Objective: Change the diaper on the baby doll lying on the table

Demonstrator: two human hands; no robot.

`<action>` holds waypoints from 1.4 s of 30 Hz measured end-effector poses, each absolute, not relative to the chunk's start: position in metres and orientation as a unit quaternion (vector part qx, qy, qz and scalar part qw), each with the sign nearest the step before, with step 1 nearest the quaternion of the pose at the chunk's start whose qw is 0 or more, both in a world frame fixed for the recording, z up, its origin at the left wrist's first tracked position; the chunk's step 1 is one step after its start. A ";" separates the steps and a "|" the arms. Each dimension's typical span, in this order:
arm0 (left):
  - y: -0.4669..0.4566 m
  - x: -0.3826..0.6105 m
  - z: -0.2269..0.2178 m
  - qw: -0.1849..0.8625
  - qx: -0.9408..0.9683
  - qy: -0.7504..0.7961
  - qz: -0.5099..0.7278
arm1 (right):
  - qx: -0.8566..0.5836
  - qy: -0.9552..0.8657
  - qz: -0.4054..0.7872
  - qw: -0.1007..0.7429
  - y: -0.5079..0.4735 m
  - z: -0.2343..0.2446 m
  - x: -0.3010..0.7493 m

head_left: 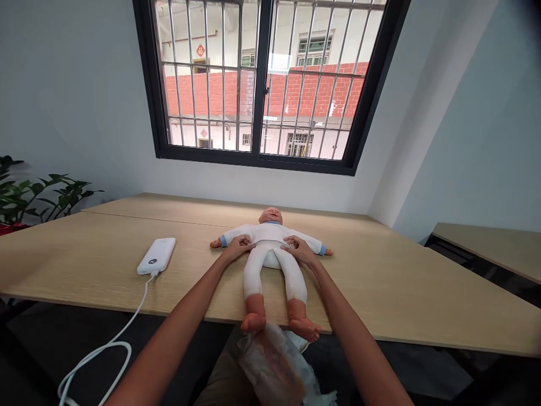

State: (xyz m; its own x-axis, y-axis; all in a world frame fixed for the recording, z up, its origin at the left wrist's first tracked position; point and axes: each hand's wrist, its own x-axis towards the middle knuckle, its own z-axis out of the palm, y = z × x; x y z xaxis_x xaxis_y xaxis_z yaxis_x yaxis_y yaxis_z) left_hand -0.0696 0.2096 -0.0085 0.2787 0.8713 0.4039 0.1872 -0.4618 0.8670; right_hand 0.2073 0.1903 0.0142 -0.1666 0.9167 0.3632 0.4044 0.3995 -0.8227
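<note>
A baby doll in white clothes lies on its back on the wooden table, head towards the window and bare feet over the near edge. My left hand rests on the doll's waist on the left side, fingers curled into the cloth. My right hand grips the waist on the other side in the same way. Below the table edge, on my lap, sits a crinkled clear plastic packet.
A white power bank lies left of the doll, its white cable looping off the table edge. A leafy plant stands at far left. A second table is at right. A barred window is ahead.
</note>
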 end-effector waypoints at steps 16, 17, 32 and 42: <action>0.212 -0.070 -0.013 0.309 0.729 0.393 0.469 | -0.424 -0.736 0.253 0.464 0.188 0.018 0.204; 0.212 -0.071 -0.011 0.317 0.726 0.391 0.469 | -0.425 -0.731 0.260 0.466 0.186 0.019 0.204; 0.213 -0.086 -0.007 0.437 0.675 0.367 0.468 | -0.459 -0.649 0.349 0.496 0.188 0.019 0.210; 0.215 -0.085 -0.010 0.390 0.662 0.390 0.508 | -0.437 -0.614 0.320 0.574 0.195 0.013 0.206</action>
State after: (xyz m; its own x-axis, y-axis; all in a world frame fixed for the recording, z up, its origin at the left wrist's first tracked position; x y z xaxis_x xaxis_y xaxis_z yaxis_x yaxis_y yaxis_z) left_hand -0.0850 0.2149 -0.0104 0.1809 0.9121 0.3679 0.1191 -0.3916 0.9124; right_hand 0.2064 0.1953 0.0128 0.0407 0.9037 0.4262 0.1690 0.4142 -0.8944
